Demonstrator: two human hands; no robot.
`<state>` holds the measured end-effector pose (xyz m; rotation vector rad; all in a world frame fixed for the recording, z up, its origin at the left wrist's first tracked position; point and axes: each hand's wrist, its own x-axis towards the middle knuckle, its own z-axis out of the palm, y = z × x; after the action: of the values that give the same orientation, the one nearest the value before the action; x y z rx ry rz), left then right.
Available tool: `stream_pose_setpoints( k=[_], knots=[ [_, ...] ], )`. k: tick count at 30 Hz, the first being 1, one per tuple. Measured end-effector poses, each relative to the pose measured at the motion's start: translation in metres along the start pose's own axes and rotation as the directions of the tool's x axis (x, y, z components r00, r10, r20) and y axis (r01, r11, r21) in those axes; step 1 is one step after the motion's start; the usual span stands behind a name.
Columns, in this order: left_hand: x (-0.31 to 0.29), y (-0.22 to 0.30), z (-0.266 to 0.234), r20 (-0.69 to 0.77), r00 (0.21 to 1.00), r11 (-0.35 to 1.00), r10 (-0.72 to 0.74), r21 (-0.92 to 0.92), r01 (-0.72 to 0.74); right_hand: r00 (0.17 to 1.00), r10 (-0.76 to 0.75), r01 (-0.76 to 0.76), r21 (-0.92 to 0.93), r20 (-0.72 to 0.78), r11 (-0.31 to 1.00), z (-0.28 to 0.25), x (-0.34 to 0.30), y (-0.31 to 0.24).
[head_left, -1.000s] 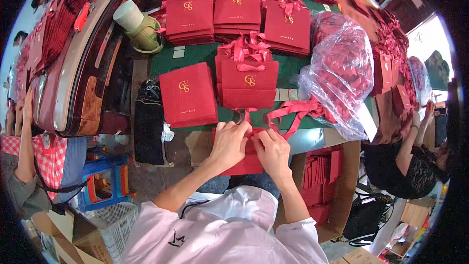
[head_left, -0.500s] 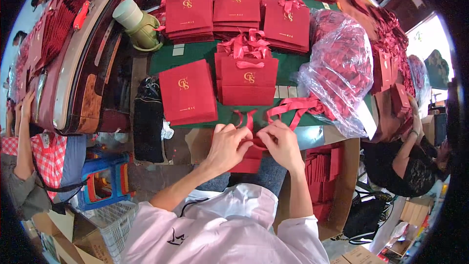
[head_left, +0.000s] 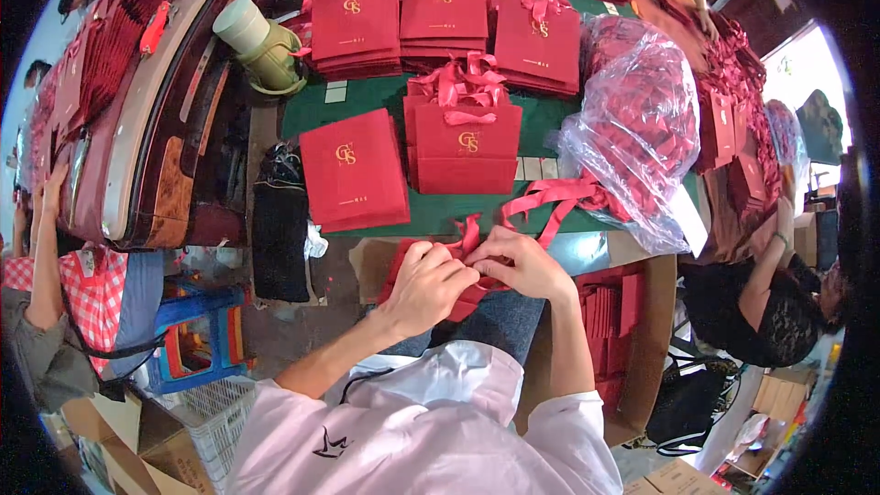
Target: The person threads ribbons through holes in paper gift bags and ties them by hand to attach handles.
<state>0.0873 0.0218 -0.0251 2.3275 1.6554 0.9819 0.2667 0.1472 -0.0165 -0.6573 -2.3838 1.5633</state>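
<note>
Over my lap, just short of the near table edge, my left hand [head_left: 423,289] and my right hand [head_left: 524,261] meet, fingers pinched close together. Between them runs a red ribbon [head_left: 470,236], and both hands grip it; its exact knot or loop is hidden by the fingers. A red paper bag [head_left: 396,268] sits tilted under my hands, mostly covered by the left one. On the table beyond lie a pile of flat red bags [head_left: 356,174] and a group of upright red bags [head_left: 463,160] with ribbons on top.
Loose ribbons trail from a clear plastic bag [head_left: 632,128] at the right. Further back stand more bag stacks [head_left: 445,14] and a beige jug [head_left: 261,50]. A cardboard box [head_left: 658,339] holding red bags stands by my right arm. Other people work at both sides.
The red bag under my hands has turned, so its edge now shows left of my left hand. My right hand has flattened and shifted slightly toward the left.
</note>
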Motion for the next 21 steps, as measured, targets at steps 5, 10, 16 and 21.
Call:
stream_pose_setpoints(
  k=[5,10,16,21],
  knots=[
    [0.001,-0.002,0.001,0.009,1.0,1.0,-0.018,0.016,0.018,0.999,-0.002,-0.001,0.067,0.044,0.998,0.0,0.003,0.017],
    [0.009,-0.003,-0.008,0.006,0.994,0.989,-0.108,-0.099,0.108,0.99,0.139,-0.138,0.261,0.015,0.955,0.01,0.01,0.019],
    [0.005,-0.001,-0.008,0.08,0.979,0.955,-0.189,-0.219,0.202,0.892,0.23,-0.17,0.183,-0.388,0.968,0.013,0.021,0.031],
    [0.002,-0.007,-0.007,0.075,0.938,0.916,-0.338,-0.2,0.347,0.832,0.186,-0.178,0.067,-0.523,0.982,0.012,0.005,0.007]
  ],
)
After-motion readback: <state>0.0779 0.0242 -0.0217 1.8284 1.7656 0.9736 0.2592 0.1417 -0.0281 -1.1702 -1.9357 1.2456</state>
